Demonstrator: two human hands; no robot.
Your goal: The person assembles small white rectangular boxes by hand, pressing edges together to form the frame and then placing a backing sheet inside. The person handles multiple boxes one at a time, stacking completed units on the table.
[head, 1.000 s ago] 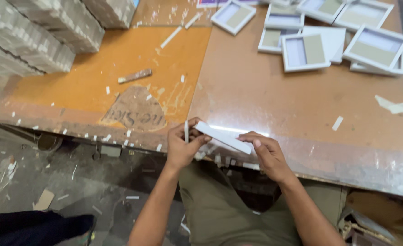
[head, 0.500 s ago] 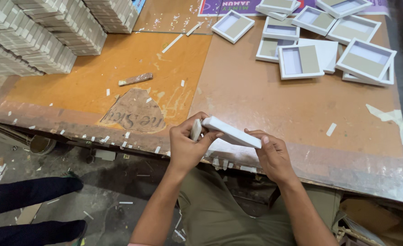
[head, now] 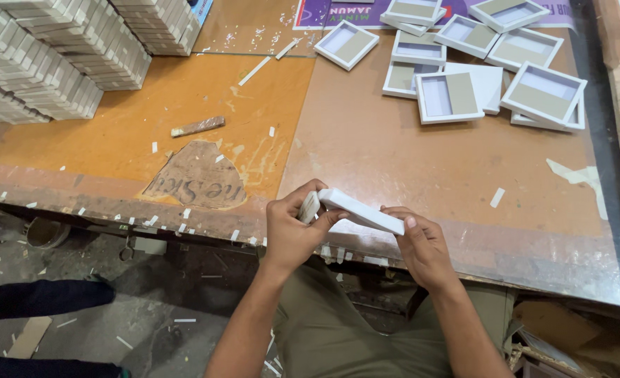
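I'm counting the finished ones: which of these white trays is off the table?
The white tray held between the left hand and right hand, tilted at the table's near edge; the other trays lie flat at the far side.

two hands [head: 292, 234], one held white box [head: 360, 211], eight open trays [head: 448, 96]

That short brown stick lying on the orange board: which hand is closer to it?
Left. The left hand is below and right of the stick; the right hand is farther right.

White box [head: 360, 211]: matt paper-covered card, smooth. Table [head: 408, 161] beneath it: worn brown board, scuffed; orange laminate patch left of it, peeling.
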